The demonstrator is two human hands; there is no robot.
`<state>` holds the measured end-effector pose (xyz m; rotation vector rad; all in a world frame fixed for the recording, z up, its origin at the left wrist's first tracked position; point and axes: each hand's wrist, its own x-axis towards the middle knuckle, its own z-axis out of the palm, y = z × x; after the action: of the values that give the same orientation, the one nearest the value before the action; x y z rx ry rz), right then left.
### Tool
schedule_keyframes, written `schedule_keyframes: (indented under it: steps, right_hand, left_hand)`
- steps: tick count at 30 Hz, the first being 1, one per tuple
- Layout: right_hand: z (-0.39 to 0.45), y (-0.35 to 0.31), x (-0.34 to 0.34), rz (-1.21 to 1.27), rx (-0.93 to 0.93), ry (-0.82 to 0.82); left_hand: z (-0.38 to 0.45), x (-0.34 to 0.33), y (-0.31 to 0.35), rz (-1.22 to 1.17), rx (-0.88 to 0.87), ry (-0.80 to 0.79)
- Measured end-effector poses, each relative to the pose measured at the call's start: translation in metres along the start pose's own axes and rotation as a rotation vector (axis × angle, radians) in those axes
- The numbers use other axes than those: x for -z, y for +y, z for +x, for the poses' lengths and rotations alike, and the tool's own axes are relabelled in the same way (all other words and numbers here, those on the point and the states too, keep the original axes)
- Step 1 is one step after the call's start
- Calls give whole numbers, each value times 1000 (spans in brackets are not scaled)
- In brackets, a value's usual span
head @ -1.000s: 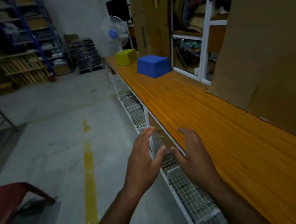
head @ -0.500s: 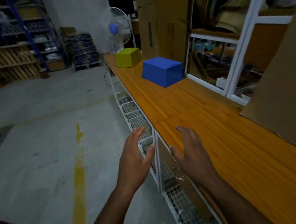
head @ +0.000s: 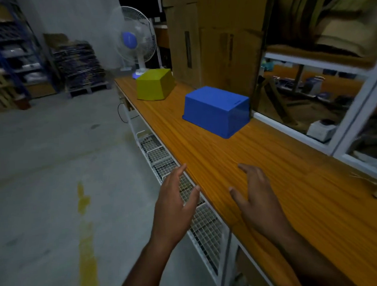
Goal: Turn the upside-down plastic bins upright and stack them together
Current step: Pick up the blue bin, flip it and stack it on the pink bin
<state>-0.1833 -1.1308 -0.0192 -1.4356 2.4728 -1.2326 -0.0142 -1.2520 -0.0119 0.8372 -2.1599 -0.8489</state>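
A blue plastic bin (head: 216,110) lies upside down on the long orange wooden bench (head: 283,181). Farther along, an upside-down yellow-green bin (head: 155,84) sits near the bench's far end. My left hand (head: 175,205) hovers open over the bench's front edge, fingers spread, holding nothing. My right hand (head: 255,197) hovers open above the bench top, also empty. Both hands are well short of the blue bin, palms facing each other.
A white fan (head: 134,40) stands behind the yellow-green bin. Cardboard boxes (head: 210,39) and a white window frame (head: 343,123) line the bench's right side. Wire baskets (head: 200,218) hang under the bench. Concrete floor with a yellow line (head: 85,224) lies to the left.
I have moved forward along the bench; both bins appear larger and closer. My hands stay raised and open, now slightly wider apart.
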Motion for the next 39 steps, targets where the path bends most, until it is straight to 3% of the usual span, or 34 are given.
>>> schedule_keyframes:
  steps: [11,15,20,23,29,34,39]
  right_hand:
    - [211,32,-104,148,-78,109]
    - [283,44,-124,102,-71,200]
    - [349,69,-131,15,-211,349]
    - [380,89,-131,-86,-288,411]
    - [413,122,-149,-414,-367,211]
    - [421,98,-174,-539,-495,212]
    - [423,33,-209,-646,-449,355]
  left_hand:
    - [212,-4,-92,79,-9,-68]
    - [295,-10,-113,83,-28,-79]
    - [365,-38,-141,-32,14,-135]
    - [403,-59,-158,-74,11,-212]
    - [472,-107,-185,-181,39,-409]
    - [514,-127,-206,-290,82,-611]
    - [557,-134,-229,-404,108,-541]
